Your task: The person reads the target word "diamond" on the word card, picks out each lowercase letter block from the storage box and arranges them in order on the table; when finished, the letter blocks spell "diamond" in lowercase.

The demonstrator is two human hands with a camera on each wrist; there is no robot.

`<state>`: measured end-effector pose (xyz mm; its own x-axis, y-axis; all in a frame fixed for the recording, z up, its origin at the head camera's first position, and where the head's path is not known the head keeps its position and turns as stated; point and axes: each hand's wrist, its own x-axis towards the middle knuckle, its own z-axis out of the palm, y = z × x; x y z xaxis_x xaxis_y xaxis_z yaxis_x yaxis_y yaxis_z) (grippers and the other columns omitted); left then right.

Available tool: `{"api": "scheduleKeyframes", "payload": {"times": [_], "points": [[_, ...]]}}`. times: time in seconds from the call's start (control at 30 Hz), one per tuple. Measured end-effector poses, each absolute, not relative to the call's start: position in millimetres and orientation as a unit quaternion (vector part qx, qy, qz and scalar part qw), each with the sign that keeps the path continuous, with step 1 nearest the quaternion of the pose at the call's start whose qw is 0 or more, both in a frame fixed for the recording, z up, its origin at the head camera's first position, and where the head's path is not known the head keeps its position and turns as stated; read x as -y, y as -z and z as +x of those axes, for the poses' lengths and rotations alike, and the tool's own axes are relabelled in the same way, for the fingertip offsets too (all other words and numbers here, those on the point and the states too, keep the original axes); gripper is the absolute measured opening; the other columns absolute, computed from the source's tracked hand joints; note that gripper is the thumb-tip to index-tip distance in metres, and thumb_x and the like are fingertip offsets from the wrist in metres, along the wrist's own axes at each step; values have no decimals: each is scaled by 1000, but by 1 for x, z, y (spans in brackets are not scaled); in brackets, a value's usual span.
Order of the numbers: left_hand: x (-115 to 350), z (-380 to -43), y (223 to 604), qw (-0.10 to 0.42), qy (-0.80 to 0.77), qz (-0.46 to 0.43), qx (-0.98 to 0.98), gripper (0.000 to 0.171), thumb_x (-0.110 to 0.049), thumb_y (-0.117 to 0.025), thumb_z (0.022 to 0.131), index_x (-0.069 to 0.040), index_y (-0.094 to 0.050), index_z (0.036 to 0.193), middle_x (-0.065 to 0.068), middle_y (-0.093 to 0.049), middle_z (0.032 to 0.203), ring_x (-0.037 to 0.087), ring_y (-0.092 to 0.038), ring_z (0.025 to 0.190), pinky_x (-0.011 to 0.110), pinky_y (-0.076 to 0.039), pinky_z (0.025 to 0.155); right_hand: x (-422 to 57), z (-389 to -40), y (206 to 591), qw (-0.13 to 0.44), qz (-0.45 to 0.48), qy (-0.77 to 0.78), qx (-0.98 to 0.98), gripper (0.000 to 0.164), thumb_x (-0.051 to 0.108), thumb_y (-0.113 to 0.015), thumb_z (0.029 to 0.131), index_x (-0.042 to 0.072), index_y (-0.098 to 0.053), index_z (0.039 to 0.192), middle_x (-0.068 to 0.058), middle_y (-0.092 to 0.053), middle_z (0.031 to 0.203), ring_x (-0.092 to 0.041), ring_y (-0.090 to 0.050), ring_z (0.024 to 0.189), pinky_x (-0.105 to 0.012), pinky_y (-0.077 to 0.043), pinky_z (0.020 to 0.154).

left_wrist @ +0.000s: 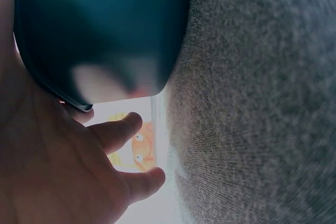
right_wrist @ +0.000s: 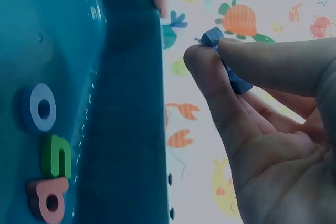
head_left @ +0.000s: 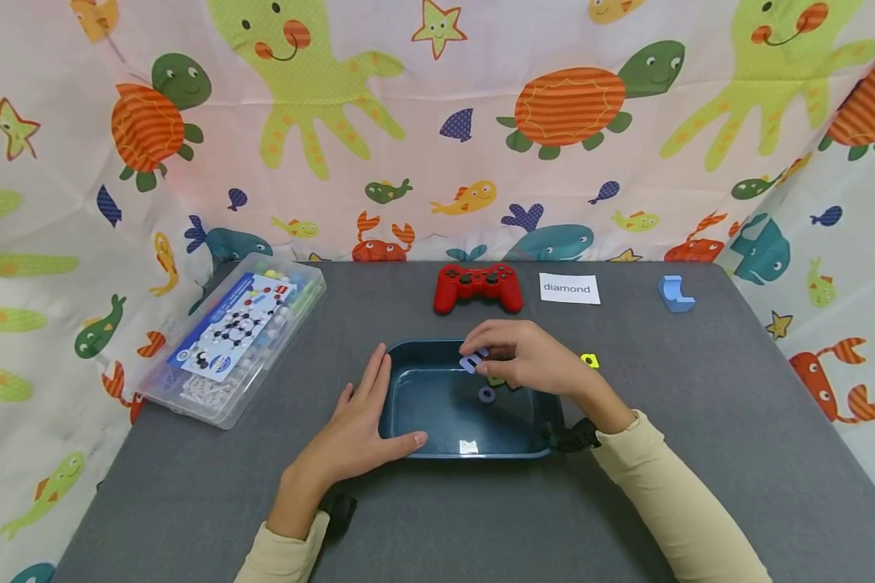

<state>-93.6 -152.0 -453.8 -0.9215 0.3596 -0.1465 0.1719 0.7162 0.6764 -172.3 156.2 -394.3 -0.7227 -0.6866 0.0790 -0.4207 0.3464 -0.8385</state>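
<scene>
Over the dark teal tray, my right hand pinches a small lavender letter piece between thumb and fingertips. In the right wrist view that piece shows nearly edge-on, above the tray's rim. Inside the tray lie a lavender letter "o", a green "n" and a pink "a". My left hand rests against the tray's left side, fingers extended along it and thumb over the near left corner.
A yellow letter piece lies right of the tray. Behind stand a red game controller, a card reading "diamond" and a light blue holder-shaped object. A clear plastic molecule-kit box sits at the left.
</scene>
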Motion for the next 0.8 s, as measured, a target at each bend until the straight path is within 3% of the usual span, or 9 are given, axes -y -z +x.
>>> {"api": "scheduleKeyframes", "payload": {"times": [0.2, 0.43, 0.8], "points": [[152, -94, 454, 136, -350, 146, -915, 124, -64, -75, 91, -14, 4, 173, -3, 16, 178, 34, -11, 163, 71, 3, 124, -166, -171, 393, 142, -322, 477, -806, 29, 0, -73, 100, 4, -72, 129, -11, -64, 121, -39, -67, 75, -40, -61, 65], [153, -94, 455, 133, -353, 148, -914, 125, -65, -75, 91, -13, 3, 173, -5, 17, 178, 32, -12, 163, 69, 4, 124, -177, -169, 391, 90, -304, 460, -829, 30, -4, -75, 97, 2, -70, 126, -10, -69, 119, -25, -73, 103, -40, -62, 92], [153, -95, 455, 136, -355, 153, -912, 124, -67, -73, 91, -12, 2, 173, -4, 16, 178, 33, -11, 163, 70, 4, 124, -199, -170, 387, 24, -294, 451, -842, 29, 0, -79, 97, 5, -72, 125, -6, -73, 111, -21, -72, 94, -30, -60, 87]]}}
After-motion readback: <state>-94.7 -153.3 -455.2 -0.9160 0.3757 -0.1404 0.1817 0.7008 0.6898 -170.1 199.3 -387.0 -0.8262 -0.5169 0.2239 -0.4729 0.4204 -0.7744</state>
